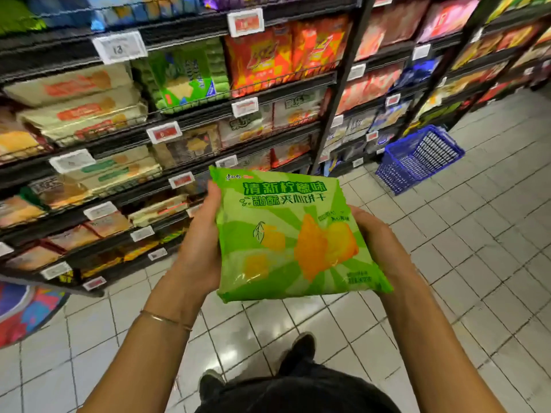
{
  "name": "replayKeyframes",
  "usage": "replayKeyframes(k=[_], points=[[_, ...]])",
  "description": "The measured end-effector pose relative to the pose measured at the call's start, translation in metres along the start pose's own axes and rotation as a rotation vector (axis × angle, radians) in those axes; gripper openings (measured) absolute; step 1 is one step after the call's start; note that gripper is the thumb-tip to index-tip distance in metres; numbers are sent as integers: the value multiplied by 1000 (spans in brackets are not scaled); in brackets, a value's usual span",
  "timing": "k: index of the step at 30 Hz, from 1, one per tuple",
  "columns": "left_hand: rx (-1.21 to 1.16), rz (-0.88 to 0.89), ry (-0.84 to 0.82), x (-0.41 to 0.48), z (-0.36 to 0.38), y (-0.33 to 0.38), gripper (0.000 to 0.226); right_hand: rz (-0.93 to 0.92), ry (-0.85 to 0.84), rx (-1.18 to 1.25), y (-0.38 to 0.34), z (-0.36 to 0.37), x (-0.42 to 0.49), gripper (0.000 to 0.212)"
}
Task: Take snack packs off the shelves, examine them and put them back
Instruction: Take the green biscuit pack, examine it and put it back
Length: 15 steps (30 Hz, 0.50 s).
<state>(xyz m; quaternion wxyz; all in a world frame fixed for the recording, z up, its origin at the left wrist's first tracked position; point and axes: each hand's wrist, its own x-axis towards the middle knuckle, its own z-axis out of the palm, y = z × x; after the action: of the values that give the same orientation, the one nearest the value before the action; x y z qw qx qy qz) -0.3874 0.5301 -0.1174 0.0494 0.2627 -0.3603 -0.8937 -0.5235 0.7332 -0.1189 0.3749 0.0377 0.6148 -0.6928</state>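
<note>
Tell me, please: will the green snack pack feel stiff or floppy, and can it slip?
The green snack pack likely flexes slightly: it lies flat between the left hand and right hand gripping its side edges. Its glossy film looks slippery. The biscuits pictured on it suggest breakable contents.

Fingers of left hand (pixel 199 234) and right hand (pixel 376 238) were hidden behind green pack (pixel 292 234) | price tags (pixel 119 47) were blurred, unreadable | colourful object (pixel 24 311) was cut off at left edge

Left hand (pixel 202 234) and right hand (pixel 374 238) raised, gripping.
</note>
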Motion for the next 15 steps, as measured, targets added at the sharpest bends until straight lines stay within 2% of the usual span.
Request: replayKeyframes(k=[3, 7, 9, 12, 15], points=[[98, -9, -57, 39, 68, -9, 63, -25, 166, 221, -8, -46, 16, 48], [191, -60, -107, 86, 149, -30, 61, -13, 246, 293, -24, -118, 15, 55], [286, -83, -104, 105, 175, -42, 64, 4, 338, 221, -25, -151, 23, 52], [458, -135, -95, 138, 199, -57, 76, 38, 365, -33, -32, -185, 39, 30], [551, -177, -73, 177, 212, -66, 64, 39, 313, -108, -35, -212, 57, 34]])
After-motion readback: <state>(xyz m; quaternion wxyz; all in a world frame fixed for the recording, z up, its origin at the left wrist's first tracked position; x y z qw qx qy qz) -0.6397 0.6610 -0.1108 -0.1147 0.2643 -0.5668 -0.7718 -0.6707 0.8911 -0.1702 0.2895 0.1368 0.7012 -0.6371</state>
